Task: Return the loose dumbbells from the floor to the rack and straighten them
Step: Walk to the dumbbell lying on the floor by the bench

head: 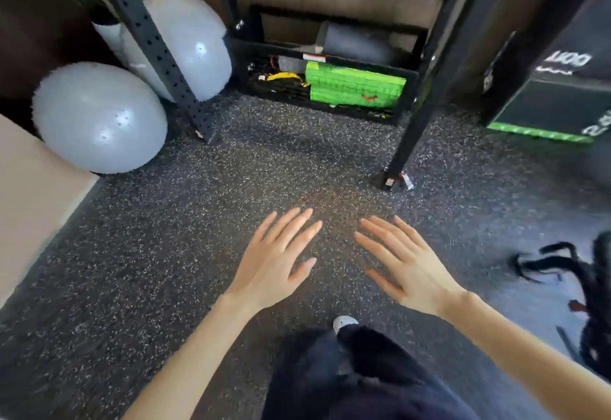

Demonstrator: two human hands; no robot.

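Ann: What do the hands do?

Ben: The left hand (277,260) and the right hand (410,264) hang side by side over the floor (165,270). All the fingers are spread out straight. They hold nothing and touch nothing.

Ann: Where are the dumbbells?

Ben: None show. The floor under the hands is bare. A dark tangle (545,260) with straps lies at 3 o'clock, but it is too blurry to tell what it is.

Ann: And the rack?

Ben: A shelf (363,64) stands at 12 o'clock. A green block (353,87) sits low in it. One cannot tell if that shelf is the rack.

Ann: What else is near?

Ben: Two grey balls (99,118) at 10 o'clock, a black box (545,102) at 2 o'clock, and a post (420,112) at 1 o'clock.

Ann: What could go wrong?

Ben: The person likely has to find the dumbbells first. On a turn toward 3 o'clock, the shoe (345,322) could catch in the straps, and the person could trip. A heavy dumbbell held with loose fingers could slip and land on that shoe. One swung up toward 12 o'clock could bang the post. A bump at 10 o'clock would send the balls rolling.
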